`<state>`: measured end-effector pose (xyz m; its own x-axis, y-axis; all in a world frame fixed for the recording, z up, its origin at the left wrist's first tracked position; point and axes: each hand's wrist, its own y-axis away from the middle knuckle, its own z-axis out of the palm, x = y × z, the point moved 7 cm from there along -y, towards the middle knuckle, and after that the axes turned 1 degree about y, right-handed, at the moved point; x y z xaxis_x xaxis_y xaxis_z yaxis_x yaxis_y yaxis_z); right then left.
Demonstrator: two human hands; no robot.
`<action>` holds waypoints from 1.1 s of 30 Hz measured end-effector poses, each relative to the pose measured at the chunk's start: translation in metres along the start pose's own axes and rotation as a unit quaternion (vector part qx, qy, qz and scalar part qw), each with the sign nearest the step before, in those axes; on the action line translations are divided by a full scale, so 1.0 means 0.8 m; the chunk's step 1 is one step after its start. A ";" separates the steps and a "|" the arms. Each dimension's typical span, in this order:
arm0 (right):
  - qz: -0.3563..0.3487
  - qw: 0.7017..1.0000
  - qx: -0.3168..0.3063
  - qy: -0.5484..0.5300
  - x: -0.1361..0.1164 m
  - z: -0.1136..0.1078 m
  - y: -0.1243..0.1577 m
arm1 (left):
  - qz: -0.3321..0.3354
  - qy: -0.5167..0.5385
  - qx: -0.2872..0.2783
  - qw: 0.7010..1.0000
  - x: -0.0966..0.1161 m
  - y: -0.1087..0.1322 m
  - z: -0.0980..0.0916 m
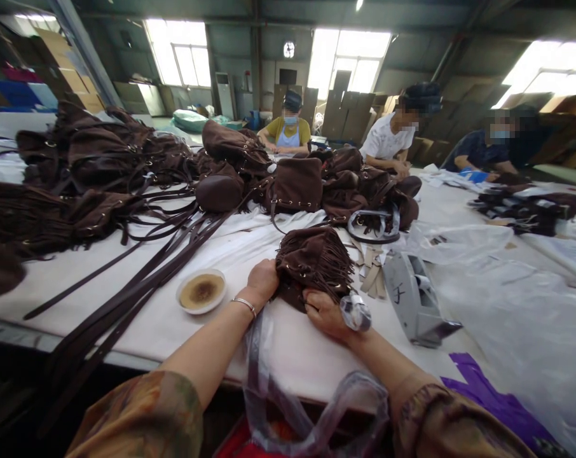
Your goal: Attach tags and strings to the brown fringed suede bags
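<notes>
A dark brown fringed bag (311,257) with small metal eyelets lies on the white-covered table (149,318) in front of me. My left hand (264,280) is closed on the bag's left edge, a silver bangle on its wrist. At the bag's lower right edge, my right hand (325,312) grips the brown material with curled fingers. A clear plastic-wrapped item (355,312) sits at my right wrist. The undersides of both hands' fingers are partly hidden by the bag.
Brown bags (297,184) are heaped behind, with long straps (159,286) trailing left. A round dish (201,291) stands left, a grey tape dispenser (414,296) right. Clear plastic (498,305) and a purple bag (493,401) lie farther right. Several people work across the table.
</notes>
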<state>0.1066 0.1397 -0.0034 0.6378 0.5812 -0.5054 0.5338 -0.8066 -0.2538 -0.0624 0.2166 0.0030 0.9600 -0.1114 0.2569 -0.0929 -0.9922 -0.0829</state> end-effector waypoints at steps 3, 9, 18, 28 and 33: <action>-0.024 0.999 0.026 -0.038 0.001 -0.003 0.005 | 0.009 0.007 -0.013 1.000 0.006 -0.007 -0.002; 0.089 0.995 0.029 0.044 0.003 -0.003 0.008 | 0.018 0.021 -0.019 0.999 0.009 -0.010 -0.015; 0.292 0.953 -0.052 0.061 -0.007 0.011 -0.019 | -0.043 0.017 -0.053 0.997 0.002 0.030 0.001; 0.205 0.978 0.033 -0.027 0.003 0.004 -0.003 | -0.019 -0.037 -0.022 0.999 0.024 0.037 -0.001; 0.122 0.988 0.058 -0.072 0.002 0.001 0.008 | 0.007 -0.048 -0.011 0.999 0.026 0.034 -0.003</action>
<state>0.1109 0.1356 -0.0065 0.6500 0.3535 -0.6728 0.3017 -0.9325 -0.1984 -0.0453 0.1871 0.0085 0.9795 -0.1199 0.1621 -0.1107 -0.9918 -0.0644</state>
